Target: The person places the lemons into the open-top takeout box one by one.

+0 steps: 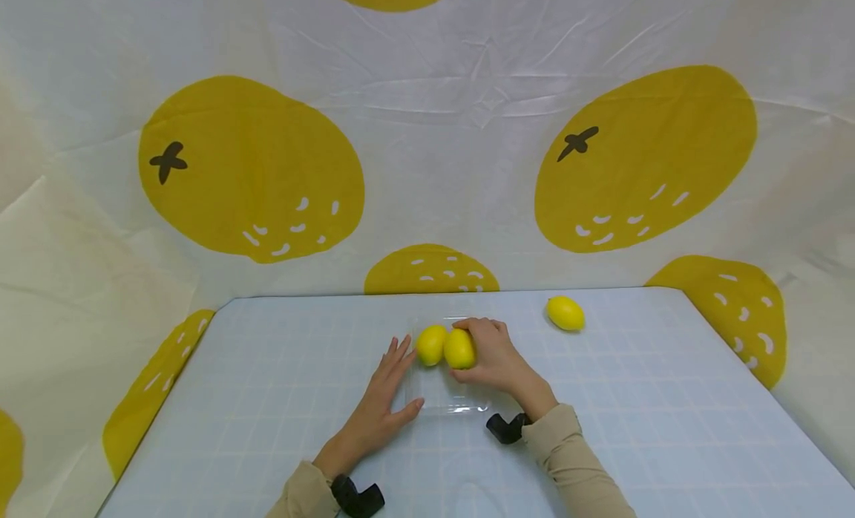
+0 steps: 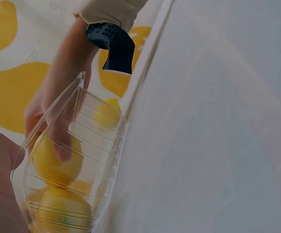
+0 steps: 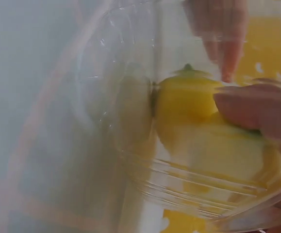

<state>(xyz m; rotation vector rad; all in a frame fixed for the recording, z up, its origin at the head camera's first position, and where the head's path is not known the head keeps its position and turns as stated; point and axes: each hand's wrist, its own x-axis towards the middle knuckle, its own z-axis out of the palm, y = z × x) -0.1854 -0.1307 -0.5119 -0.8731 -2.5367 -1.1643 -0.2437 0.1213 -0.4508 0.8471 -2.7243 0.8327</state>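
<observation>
One lemon (image 1: 461, 349) is in the grip of the right hand (image 1: 494, 360). We see fingers on its far side and the thumb on its near side, so that hand is holding it. The grip is over the clear box (image 1: 446, 393), but we cannot tell if the bottom of this lemon touches the box floor.

Just left of the grip, we see a second lemon (image 1: 430, 346) in the box. It sits right beside the held one, and the two look like they touch. Past it, more to the left, the left hand (image 1: 377, 410) lies along the box's side with straight fingers. It holds no lemon. Its thumb is by the near left corner, and we guess it helps stop the box from sliding.

We find a third lemon (image 1: 565, 313) on the table (image 1: 668, 399), to the right of the grip and a bit farther away, well apart from the box. Its long way runs mostly side to side, with the small tip turned right and a little toward us. The right hand is much nearer to it. We think the left hand would have to cross over the box, so that lemon best suits the right hand once its fingers are free.
</observation>
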